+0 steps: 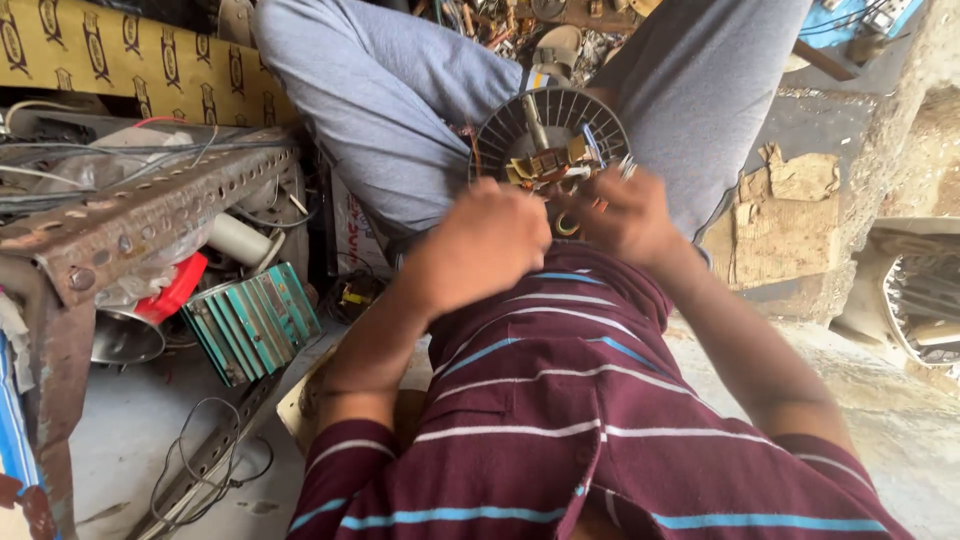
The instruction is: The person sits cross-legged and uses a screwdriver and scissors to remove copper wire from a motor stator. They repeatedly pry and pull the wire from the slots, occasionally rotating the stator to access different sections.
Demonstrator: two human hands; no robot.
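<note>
head view: round motor housing (pixel 548 140) with radial vent fins sits in the lap, wedged between the grey-trousered knees (pixel 400 110). a steel shaft (pixel 534 122) stands up from its middle, copper windings and yellowish terminal bits (pixel 545 165) exposed on the near side.

left hand (pixel 487 243) is curled nearly into a fist at the housing's near edge. can't tell what, if anything, it pinches; fingers are turned away from me. right hand (pixel 625 212) is closed on something small and metallic, tip showing at the rim, right over the windings. looks like a tool or a lead, too blurred to call.

handling, my read: housing is rigid and fairly heavy, safe to grab by the finned rim or shaft. the windings and thin leads are the fragile part, easy to nick or tear, so keep off them.

surroundings: bare concrete floor (pixel 150 440), dusty. to the left a rusty perforated angle-iron rack (pixel 140 215), a green finned part (pixel 255 320), a red part (pixel 172 292), loose black wire (pixel 200 440). torn cardboard (pixel 780 215) to the right. cluttered workshop, no table in sight.
</note>
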